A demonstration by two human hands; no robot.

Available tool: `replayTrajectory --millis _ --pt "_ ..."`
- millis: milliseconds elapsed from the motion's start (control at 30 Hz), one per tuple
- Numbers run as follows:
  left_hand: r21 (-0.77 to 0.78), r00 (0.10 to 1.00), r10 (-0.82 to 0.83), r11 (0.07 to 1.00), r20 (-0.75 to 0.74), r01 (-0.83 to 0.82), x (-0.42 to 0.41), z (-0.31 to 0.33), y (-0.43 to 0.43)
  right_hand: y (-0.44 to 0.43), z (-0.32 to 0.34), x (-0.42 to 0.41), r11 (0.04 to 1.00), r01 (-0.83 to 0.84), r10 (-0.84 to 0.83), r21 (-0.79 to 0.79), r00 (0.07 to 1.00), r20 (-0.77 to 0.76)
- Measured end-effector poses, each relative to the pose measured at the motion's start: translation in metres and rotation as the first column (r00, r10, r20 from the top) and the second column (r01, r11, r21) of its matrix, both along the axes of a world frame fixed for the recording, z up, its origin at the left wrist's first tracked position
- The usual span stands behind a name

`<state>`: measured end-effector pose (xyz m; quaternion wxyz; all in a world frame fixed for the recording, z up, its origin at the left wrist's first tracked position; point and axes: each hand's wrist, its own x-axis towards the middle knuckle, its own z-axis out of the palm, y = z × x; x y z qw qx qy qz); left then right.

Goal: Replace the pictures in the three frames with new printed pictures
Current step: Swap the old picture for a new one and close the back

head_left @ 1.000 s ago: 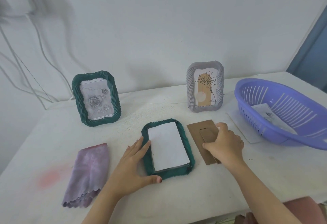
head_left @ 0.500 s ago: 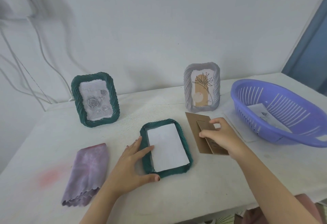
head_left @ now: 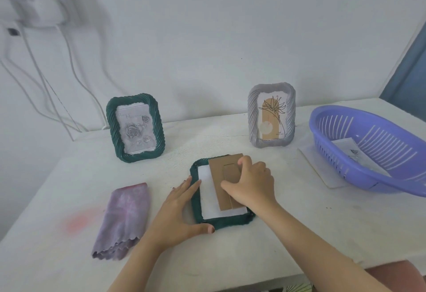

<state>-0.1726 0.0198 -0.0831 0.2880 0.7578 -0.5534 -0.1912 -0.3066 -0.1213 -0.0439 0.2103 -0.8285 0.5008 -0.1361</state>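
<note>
White wall and a white table (head_left: 299, 234) fill our view, with cables trailing down the wall at the left. Face down in front of us lies a dark green frame (head_left: 196, 208), a white sheet (head_left: 207, 199) resting in its opening. Our left hand (head_left: 177, 208) lies flat and spread along the frame's left edge, fingers (head_left: 186, 184) extended and the thumb against the near rim, bracing it without gripping anything. Our right hand (head_left: 251, 184) pinches the brown cardboard backing (head_left: 219, 176), fingers curled over its right edge and thumb pressed on its face, holding it over the sheet at a slight skew; the top edge overhangs the rim, so it is not seated yet.

We judge this frame to be near the end of its swap: once the backing is squared and pressed in, it can be stood up. Whether the white sheet is a new print we cannot tell from its blank back. Behind us stand a second green frame (head_left: 135, 128) with a rose print and a grey frame (head_left: 272, 114) with a flower drawing; whether those hold new or old pictures is unclear. A printed sheet (head_left: 352, 153) waits in the purple basket (head_left: 378, 181) at right, which suggests at least one more swap remains. A folded purple cloth (head_left: 123, 218) lies at left.
</note>
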Motion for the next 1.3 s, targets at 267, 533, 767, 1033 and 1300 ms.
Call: replayTrajectory --millis 267,533,767,1033,1300 --pt "-0.005 0.999 0.013 1.0 0.05 -0.012 0.001 -0.004 -0.001 0.014 -0.005 0.011 0.999 -0.005 0.003 -0.038 0.999 -0.038" --pt "-0.013 0.998 0.018 1.0 0.063 -0.017 0.001 -0.004 -0.001 0.022 -0.013 0.015 0.999 -0.02 0.018 -0.046 0.999 -0.046" --pt "-0.004 0.995 0.014 1.0 0.097 -0.014 0.002 -0.003 -0.001 0.009 -0.011 0.006 0.992 -0.077 0.056 0.096 0.977 0.208" --pt "0.007 0.995 0.014 1.0 0.095 -0.015 0.003 -0.003 0.0 -0.006 -0.008 -0.007 0.952 -0.061 -0.102 0.301 0.862 0.497" --pt "0.013 0.995 0.012 1.0 0.102 -0.014 0.003 -0.006 0.0 -0.015 0.0 -0.011 0.928 -0.044 -0.169 0.37 0.835 0.524"
